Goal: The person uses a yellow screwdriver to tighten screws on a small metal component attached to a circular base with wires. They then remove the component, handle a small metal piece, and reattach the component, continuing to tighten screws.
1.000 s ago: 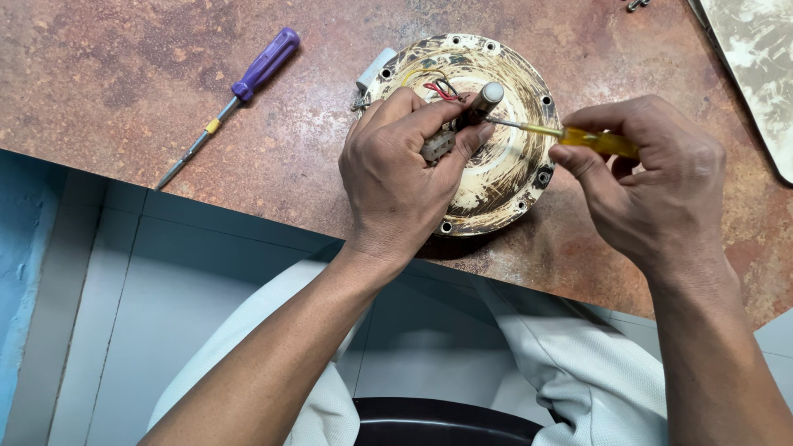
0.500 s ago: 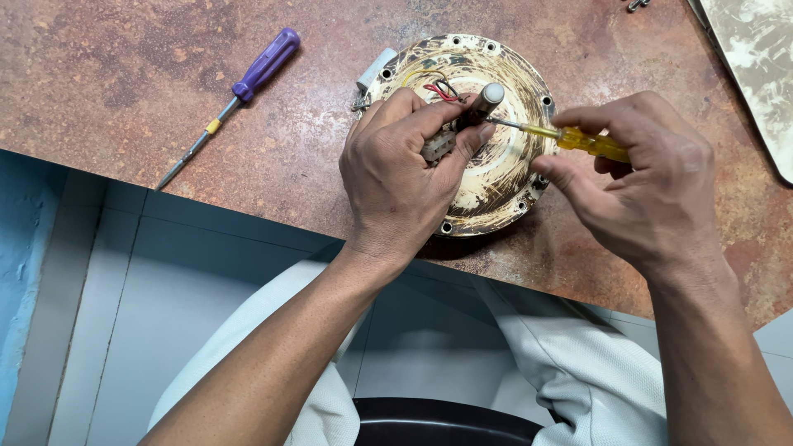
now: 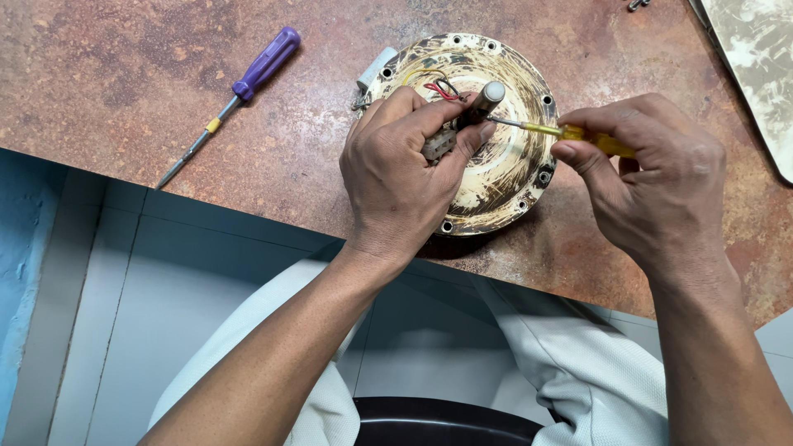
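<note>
Left hand [image 3: 396,177] fingers pinched on a small connector block [image 3: 439,142] at the centre shaft [image 3: 487,97] of the round motor housing [image 3: 504,177], near the counter [image 3: 124,83] edge. Right hand [image 3: 652,186] fingers closed on a yellow-handled screwdriver [image 3: 570,132], tip at the block, probably on a terminal screw; contact hidden. Best: steady block, shaft square, light turns. Purple screwdriver [image 3: 248,83] lies apart, farther left.

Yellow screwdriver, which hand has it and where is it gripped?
The right hand grips the yellow screwdriver by its handle; the left hand pinches a small white block over the round metal housing.
</note>
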